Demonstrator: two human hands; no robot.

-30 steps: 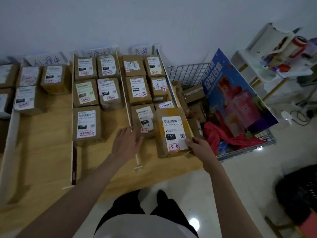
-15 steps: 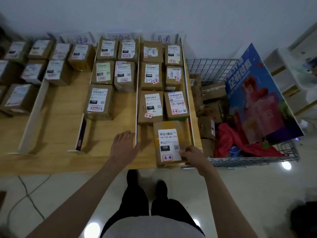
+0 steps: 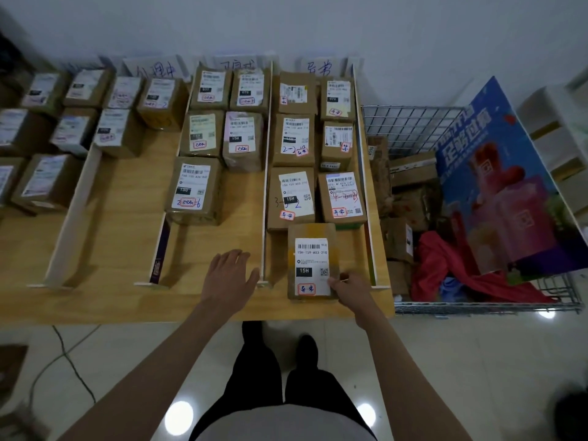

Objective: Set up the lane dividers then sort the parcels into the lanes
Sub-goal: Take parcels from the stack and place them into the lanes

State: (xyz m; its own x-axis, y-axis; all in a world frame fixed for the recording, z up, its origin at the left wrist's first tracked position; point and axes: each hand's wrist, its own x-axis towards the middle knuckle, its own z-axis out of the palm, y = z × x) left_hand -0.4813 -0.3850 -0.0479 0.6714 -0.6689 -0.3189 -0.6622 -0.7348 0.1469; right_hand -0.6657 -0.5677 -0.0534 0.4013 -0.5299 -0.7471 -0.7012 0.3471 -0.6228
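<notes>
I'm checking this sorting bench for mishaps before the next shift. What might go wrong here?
The parcel under the right hand sits close to the table's front edge; a nudge might drop it. The left hand rests beside the thin divider and may shove it askew, mixing lanes.

Cardboard parcels, seemingly matt wood table

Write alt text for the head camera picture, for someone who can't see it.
A person's right hand grips the near corner of a labelled cardboard parcel in the rightmost lane of a wooden table. The left hand rests flat beside a white divider; a wire basket stands right.
</notes>
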